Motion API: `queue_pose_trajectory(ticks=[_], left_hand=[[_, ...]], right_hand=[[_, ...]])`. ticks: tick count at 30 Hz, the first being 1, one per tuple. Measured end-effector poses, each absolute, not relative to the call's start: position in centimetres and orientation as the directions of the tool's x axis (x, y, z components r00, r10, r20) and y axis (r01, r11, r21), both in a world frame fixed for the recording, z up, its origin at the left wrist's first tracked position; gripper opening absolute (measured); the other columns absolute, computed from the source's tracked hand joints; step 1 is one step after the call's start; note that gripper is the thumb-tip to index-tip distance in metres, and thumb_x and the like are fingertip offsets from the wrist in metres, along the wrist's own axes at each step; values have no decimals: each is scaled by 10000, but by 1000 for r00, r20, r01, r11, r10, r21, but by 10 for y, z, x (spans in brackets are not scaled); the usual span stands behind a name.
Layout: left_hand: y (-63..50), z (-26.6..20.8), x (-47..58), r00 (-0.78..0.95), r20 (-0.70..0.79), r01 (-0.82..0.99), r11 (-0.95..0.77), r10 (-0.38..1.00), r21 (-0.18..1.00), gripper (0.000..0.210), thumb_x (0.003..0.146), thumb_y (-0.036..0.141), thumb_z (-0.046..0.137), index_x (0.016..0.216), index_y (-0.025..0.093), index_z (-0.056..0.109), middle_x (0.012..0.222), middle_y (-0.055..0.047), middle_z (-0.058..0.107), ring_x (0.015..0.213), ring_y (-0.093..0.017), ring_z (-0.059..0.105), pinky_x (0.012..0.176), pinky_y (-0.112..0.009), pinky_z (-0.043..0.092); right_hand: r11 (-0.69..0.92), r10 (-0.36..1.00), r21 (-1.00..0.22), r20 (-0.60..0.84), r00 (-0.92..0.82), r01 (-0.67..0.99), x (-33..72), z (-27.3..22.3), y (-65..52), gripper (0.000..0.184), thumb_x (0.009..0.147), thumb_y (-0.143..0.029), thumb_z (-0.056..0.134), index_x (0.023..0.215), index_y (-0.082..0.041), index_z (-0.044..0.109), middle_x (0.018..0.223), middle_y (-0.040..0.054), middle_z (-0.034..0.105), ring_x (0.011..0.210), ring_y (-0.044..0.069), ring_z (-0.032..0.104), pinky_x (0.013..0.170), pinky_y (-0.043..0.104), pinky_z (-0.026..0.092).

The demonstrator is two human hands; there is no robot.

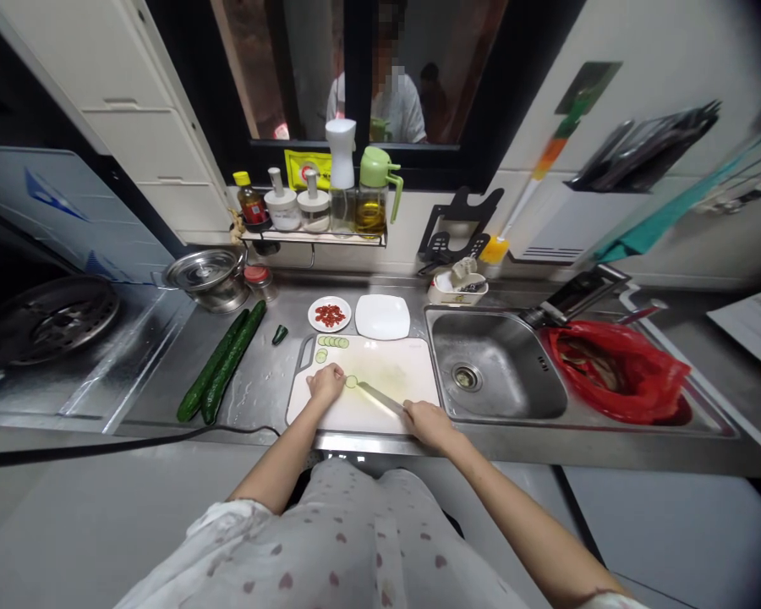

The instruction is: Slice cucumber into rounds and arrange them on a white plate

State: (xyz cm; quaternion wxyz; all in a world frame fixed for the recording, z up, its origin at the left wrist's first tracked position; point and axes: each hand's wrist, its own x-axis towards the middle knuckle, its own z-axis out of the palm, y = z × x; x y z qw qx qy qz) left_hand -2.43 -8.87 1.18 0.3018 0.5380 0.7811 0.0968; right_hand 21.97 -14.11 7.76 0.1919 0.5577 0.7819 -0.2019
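My right hand [426, 423] is closed round the handle of a kitchen knife [381, 397]. The blade points left across the white cutting board [386, 359], its tip beside a thin cucumber slice [351, 382] lying flat. Just left of that slice is my left hand [327, 382], fingers bent together over the board; whatever they may hold is hidden. Further back on the board, several cucumber slices [333, 342] overlap in a row, and a few more slices [320, 356] lie below them.
Two whole cucumbers [232, 364] and a cut cucumber end [280, 335] lie left of the board. Behind it are a plate of chopped red pieces [330, 315] and a white dish [382, 316]. A sink [500, 355] and red plastic bag [615, 372] are to the right.
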Motion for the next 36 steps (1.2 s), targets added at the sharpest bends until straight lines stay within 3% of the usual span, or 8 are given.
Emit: queue_pose_trajectory(ticks=[5, 9, 14, 23, 29, 36], left_hand=[[-94, 14, -21, -232, -342, 784, 383, 911, 489, 169, 801, 354, 534, 906, 263, 630, 908, -16, 698, 925, -213, 605, 863, -363, 327], [-101, 15, -13, -181, -265, 841, 289, 947, 457, 244, 820, 358, 524, 1016, 253, 625, 985, -49, 668, 1000, -226, 562, 872, -355, 336], [-106, 18, -5, -123, -223, 892, 207, 967, 402, 268, 844, 343, 500, 1063, 248, 622, 1086, -78, 618, 1060, -243, 521, 916, -371, 317], [-100, 17, -5, -125, -238, 882, 218, 963, 419, 150, 801, 268, 545, 933, 239, 612, 1025, -57, 619, 1002, -222, 546, 847, -331, 361], [-99, 20, -7, -156, -297, 811, 294, 942, 506, 64, 802, 252, 548, 854, 248, 585, 864, 7, 671, 862, -172, 596, 785, -294, 372], [-103, 19, -11, -201, -325, 681, 371, 924, 631, 82, 766, 281, 614, 839, 246, 600, 826, 35, 679, 770, -125, 611, 690, -229, 392]], right_hand=[[93, 884, -153, -442, -152, 984, 227, 72, -142, 286, 958, -326, 284, 1140, -191, 457, 990, 93, 661, 912, 193, 615, 682, 252, 341], [-10, 899, -134, -436, -50, 991, 224, 66, -137, 309, 968, -316, 233, 1180, -183, 414, 992, 104, 661, 900, 192, 618, 678, 257, 339], [-34, 902, -118, -431, -20, 992, 219, 61, -132, 319, 966, -328, 220, 1162, -184, 426, 995, 118, 663, 927, 214, 622, 710, 279, 365], [-22, 912, -103, -410, -23, 994, 217, 56, -130, 320, 960, -318, 231, 1156, -177, 441, 968, 126, 665, 919, 236, 638, 721, 301, 398], [1, 903, -88, -427, -39, 996, 213, 53, -129, 311, 955, -300, 247, 1163, -172, 441, 959, 140, 667, 916, 238, 641, 734, 315, 409], [0, 895, -92, -444, -41, 996, 213, 54, -130, 327, 961, -294, 236, 1192, -175, 433, 975, 146, 666, 931, 233, 638, 752, 314, 408]])
